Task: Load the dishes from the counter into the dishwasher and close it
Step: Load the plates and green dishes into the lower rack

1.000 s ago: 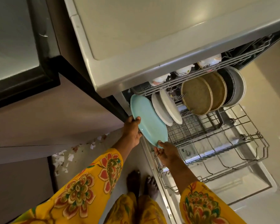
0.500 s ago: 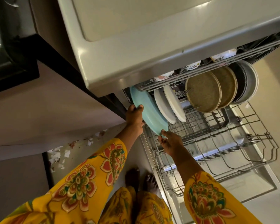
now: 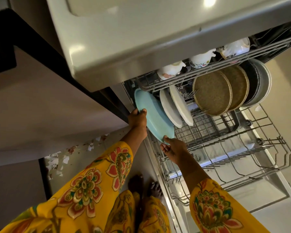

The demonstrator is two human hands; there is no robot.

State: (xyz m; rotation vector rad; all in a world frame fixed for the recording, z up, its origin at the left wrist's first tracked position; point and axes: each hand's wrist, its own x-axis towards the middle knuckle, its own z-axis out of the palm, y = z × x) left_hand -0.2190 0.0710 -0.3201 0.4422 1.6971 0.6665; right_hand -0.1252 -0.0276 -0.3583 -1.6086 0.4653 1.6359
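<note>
At the left end of the lower rack (image 3: 242,158), a person holds a blue plate (image 3: 153,115) on edge with both hands. The left hand (image 3: 138,117) grips the plate's left rim, fingers (image 3: 142,111) curled over the front face and thumb behind. The right hand (image 3: 172,148) holds the bottom edge, thumb and fingertips pinching the rim from below. The plate stands tilted, its top edge tucked under the upper rack (image 3: 208,71), just beside two white plates (image 3: 175,108) that lean the same way in the rack's tines. Whether the blue plate's lower edge already sits in the tines cannot be told, since the right hand covers it.

Further right in the lower rack stand two round woven mats (image 3: 213,93) and, behind them, a dark pan (image 3: 252,84) and a grey plate (image 3: 265,83), all on edge. The near part of the lower rack holds only bare tines. Three white floral cups (image 3: 202,59) sit upside down in the upper rack. The rack is pulled out over the lowered door (image 3: 275,195). Above, the table (image 3: 141,31) overhangs the dishwasher. Yellow floral sleeves (image 3: 94,182) cover both forearms, and bare feet (image 3: 136,182) stand on the floor beside the door.
</note>
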